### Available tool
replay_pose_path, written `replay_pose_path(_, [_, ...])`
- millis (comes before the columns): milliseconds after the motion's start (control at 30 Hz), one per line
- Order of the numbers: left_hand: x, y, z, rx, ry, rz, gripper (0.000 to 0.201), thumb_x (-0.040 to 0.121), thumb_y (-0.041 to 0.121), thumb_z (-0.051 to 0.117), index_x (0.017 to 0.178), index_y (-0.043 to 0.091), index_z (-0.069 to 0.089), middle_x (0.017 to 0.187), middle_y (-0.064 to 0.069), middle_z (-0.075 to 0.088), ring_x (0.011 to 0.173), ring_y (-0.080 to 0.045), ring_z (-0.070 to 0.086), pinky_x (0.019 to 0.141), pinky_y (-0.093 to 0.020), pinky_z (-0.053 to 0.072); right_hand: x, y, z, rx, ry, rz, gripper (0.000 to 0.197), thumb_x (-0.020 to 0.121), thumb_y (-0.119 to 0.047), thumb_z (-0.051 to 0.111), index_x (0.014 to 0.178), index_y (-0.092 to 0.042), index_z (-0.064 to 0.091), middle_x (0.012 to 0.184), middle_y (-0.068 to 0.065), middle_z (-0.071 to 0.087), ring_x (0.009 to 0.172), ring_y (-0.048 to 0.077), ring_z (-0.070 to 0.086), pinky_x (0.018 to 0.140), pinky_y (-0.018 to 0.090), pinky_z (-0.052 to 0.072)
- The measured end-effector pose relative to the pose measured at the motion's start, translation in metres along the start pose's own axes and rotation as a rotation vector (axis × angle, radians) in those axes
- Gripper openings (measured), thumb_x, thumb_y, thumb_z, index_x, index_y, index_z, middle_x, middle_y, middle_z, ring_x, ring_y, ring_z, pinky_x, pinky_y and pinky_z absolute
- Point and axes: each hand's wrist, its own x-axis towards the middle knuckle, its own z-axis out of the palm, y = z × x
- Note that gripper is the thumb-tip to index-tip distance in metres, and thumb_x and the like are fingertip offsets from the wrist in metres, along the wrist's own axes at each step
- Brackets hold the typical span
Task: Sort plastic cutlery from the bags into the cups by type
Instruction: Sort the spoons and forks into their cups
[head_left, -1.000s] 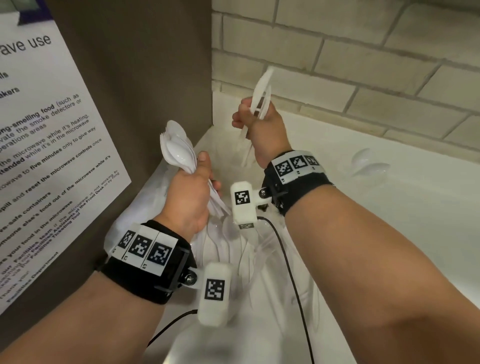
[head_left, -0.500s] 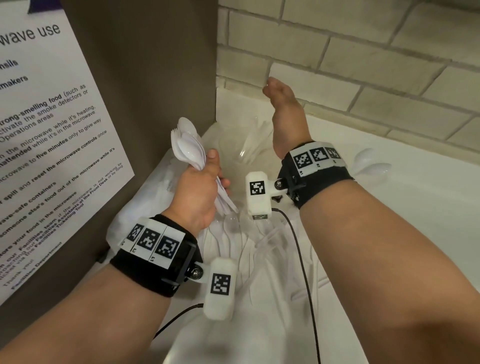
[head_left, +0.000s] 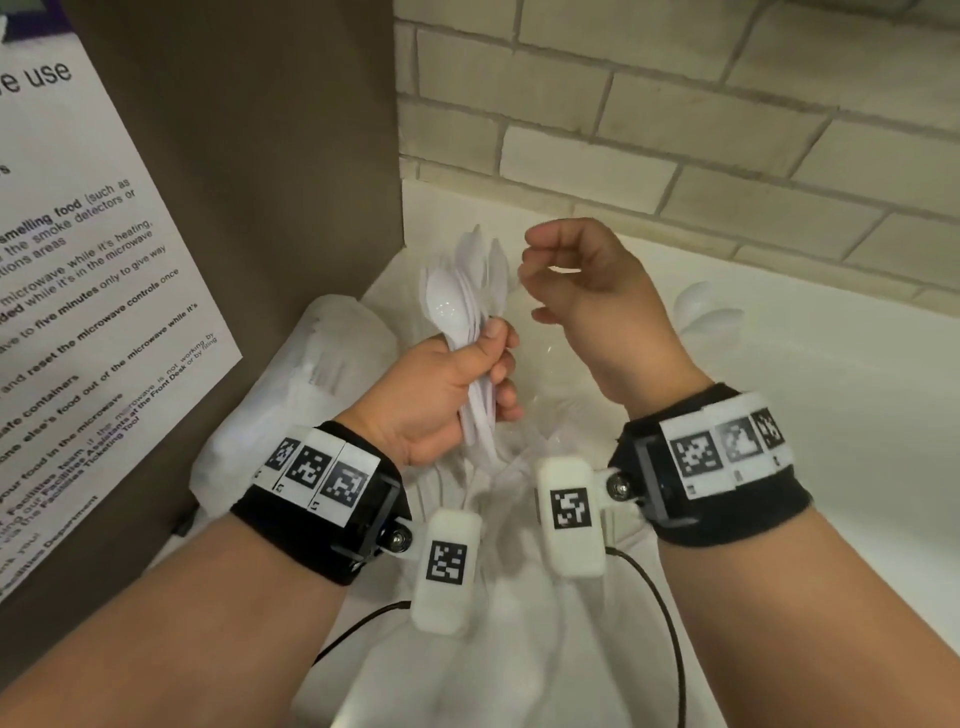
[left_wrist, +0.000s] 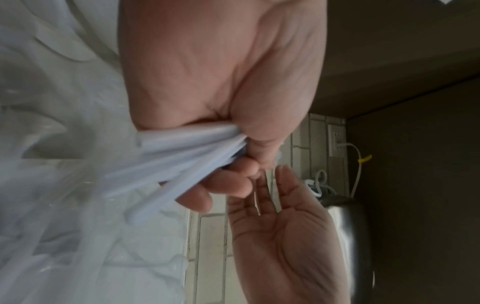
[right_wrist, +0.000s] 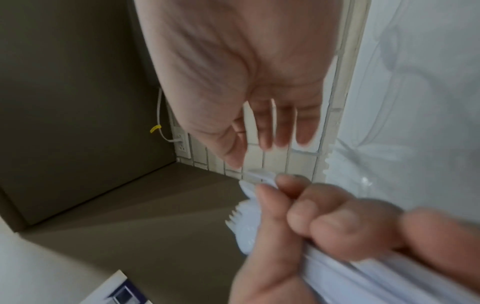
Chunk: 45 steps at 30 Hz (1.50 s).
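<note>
My left hand (head_left: 493, 369) grips a bundle of white plastic cutlery (head_left: 452, 317) by the handles, spoon bowls upward. The left wrist view shows the handles (left_wrist: 182, 156) fanning out of the fist, and fork tines (right_wrist: 233, 218) show in the right wrist view. My right hand (head_left: 540, 280) hovers just right of the bundle's top, fingers loosely curled, holding nothing; its palm (right_wrist: 246, 72) is bare. Behind the bundle more white cutlery (head_left: 491, 260) stands upright, apparently in a clear cup. A clear bag of cutlery (head_left: 498, 530) lies under both wrists.
Another filled bag (head_left: 322, 374) lies left, against a brown cabinet side (head_left: 260, 156) with a paper notice (head_left: 78, 291). Spoon bowls (head_left: 706, 312) stick up at the right on the white counter (head_left: 831, 415). A brick wall (head_left: 675, 130) closes the back.
My right hand held white cutlery, reached to the back by the wall, and has come back empty beside the bundle. The left hand keeps its grip on the bundle.
</note>
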Motion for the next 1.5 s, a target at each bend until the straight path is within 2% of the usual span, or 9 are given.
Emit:
replay_pose_path(133, [0.008,-0.007,0.014,0.217,0.080,-0.002,0.023,0.095,0.032,0.054,0.079,0.016,0.052,0.063,0.005,0.046,0.052,-0.011,0.043,0.057,-0.030,0.042,-0.012,0.007,-0.010,-0.149,0.071,-0.033,0.008,0.082,-0.028,0.073,0.083,-0.031,0.066,0.089,-0.005,0.061,0.059,0.006,0.047,0.062,0.019,0.042])
replay_pose_path(433, [0.022,-0.017,0.030,0.402,-0.007,-0.003,0.016,0.089,0.036,0.061,0.082,0.022,0.065,0.060,0.006,0.052,0.058,-0.014,0.043,0.069,-0.037,0.041,-0.014,0.019,-0.025,-0.177,0.086,0.059,0.009,0.084,-0.027,0.072,0.085,-0.022,0.065,0.079,-0.005,0.067,0.064,0.008,0.061,0.065,0.027,0.054])
replay_pose_path(567, [0.028,-0.022,0.027,0.562,0.005,0.009,0.050,0.082,0.052,0.061,0.099,0.005,0.058,0.067,-0.003,0.049,0.061,-0.018,0.046,0.069,-0.039,0.043,-0.012,0.022,-0.033,-0.208,0.108,-0.081,0.016,0.088,-0.023,0.066,0.101,-0.034,0.064,0.088,-0.005,0.055,0.052,-0.004,0.048,0.060,0.013,0.039])
replay_pose_path(667, [0.031,-0.025,0.026,0.718,0.007,0.054,0.019,0.097,0.033,0.051,0.091,0.015,0.056,0.060,0.006,0.051,0.057,-0.012,0.047,0.063,-0.030,0.045,-0.007,0.024,-0.033,-0.303,0.038,-0.097,0.018,0.087,-0.022,0.067,0.101,-0.035,0.068,0.097,-0.004,0.049,0.060,-0.015,0.046,0.064,0.006,0.035])
replay_pose_path(800, [0.036,-0.029,0.021,0.863,0.071,0.101,0.027,0.096,0.034,0.052,0.110,0.012,0.055,0.066,0.011,0.053,0.058,-0.005,0.048,0.064,-0.028,0.044,0.000,0.021,-0.039,-0.208,0.211,-0.127,0.022,0.088,-0.014,0.064,0.080,-0.034,0.061,0.093,-0.008,0.058,0.063,-0.004,0.049,0.065,0.013,0.040])
replay_pose_path(1000, [0.037,-0.021,0.021,1.085,0.075,0.207,0.038,0.096,0.033,0.052,0.129,0.015,0.049,0.100,0.006,0.061,0.090,-0.009,0.057,0.070,-0.009,0.040,-0.002,0.025,-0.050,-0.376,-0.038,-0.161,0.040,0.087,-0.013,0.065,0.109,-0.046,0.059,0.117,-0.010,0.046,0.096,-0.004,0.046,0.085,0.005,0.034])
replay_pose_path(1200, [0.036,-0.018,0.020,1.200,0.084,0.222,0.039,0.094,0.030,0.056,0.129,0.013,0.047,0.108,0.001,0.061,0.095,-0.014,0.057,0.074,-0.009,0.041,-0.004,0.029,-0.054,-0.603,-0.033,-0.270,0.033,0.078,-0.027,0.076,0.098,-0.051,0.065,0.121,-0.016,0.043,0.111,0.012,0.034,0.103,0.043,0.036])
replay_pose_path(1333, [0.035,-0.021,0.021,1.238,0.086,0.225,0.038,0.093,0.030,0.058,0.125,0.011,0.049,0.104,0.000,0.062,0.093,-0.016,0.059,0.075,-0.015,0.045,-0.005,0.025,-0.051,-0.623,-0.047,-0.369,0.031,0.076,-0.019,0.075,0.087,-0.047,0.067,0.114,-0.022,0.049,0.106,0.012,0.037,0.098,0.049,0.036])
replay_pose_path(1500, [0.034,-0.020,0.017,1.197,0.095,0.221,0.034,0.092,0.033,0.059,0.114,0.007,0.052,0.098,-0.007,0.066,0.088,-0.024,0.063,0.078,-0.034,0.051,-0.006,0.020,-0.061,-0.501,-0.058,-0.273,0.022,0.083,-0.015,0.071,0.090,-0.036,0.069,0.107,-0.024,0.063,0.107,0.008,0.048,0.094,0.013,0.034])
